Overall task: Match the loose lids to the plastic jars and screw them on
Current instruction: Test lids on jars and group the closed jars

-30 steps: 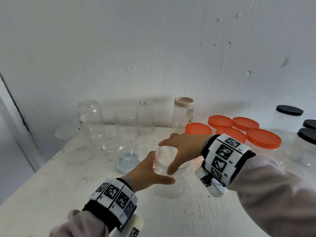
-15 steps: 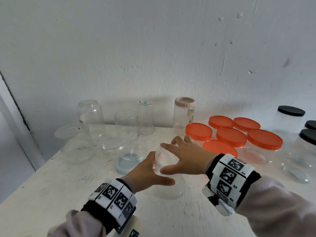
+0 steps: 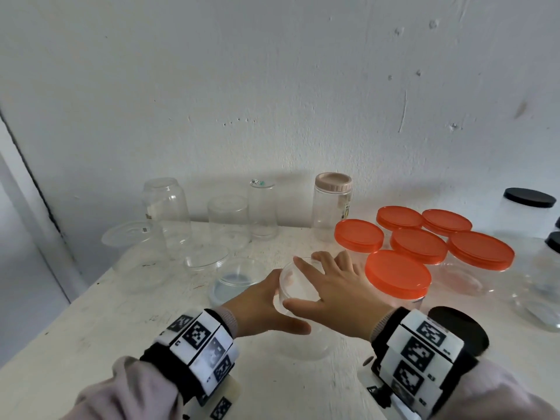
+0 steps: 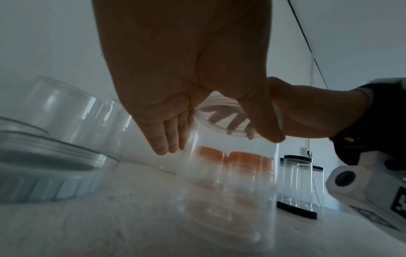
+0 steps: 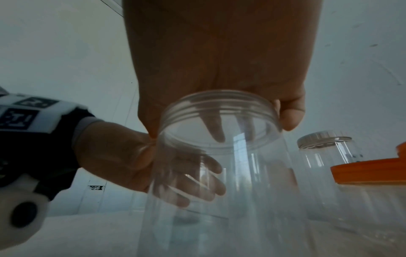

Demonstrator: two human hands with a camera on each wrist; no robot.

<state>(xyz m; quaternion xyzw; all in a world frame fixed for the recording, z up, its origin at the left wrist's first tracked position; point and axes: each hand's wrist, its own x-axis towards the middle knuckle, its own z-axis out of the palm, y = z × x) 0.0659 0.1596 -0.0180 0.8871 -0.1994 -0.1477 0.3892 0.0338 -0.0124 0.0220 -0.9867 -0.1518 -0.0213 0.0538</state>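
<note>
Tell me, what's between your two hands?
A clear jar with its clear lid; the left hand holds the jar, the right hand the lid, in the head view.

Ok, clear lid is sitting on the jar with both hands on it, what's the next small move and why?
Probably turn the clear lid clockwise with the right hand while the left hand steadies the clear jar. The lid sits over the jar's mouth, the right fingers spread on top and the thumb at its rim; whether the threads have caught cannot be told.

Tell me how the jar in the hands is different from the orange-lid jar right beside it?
The clear jar has a see-through lid; the orange-lid jar has an orange one. Both hands, left hand and right hand, are on the clear jar; nobody touches the orange-lid jar. Both stand upright with see-through sides.
</note>
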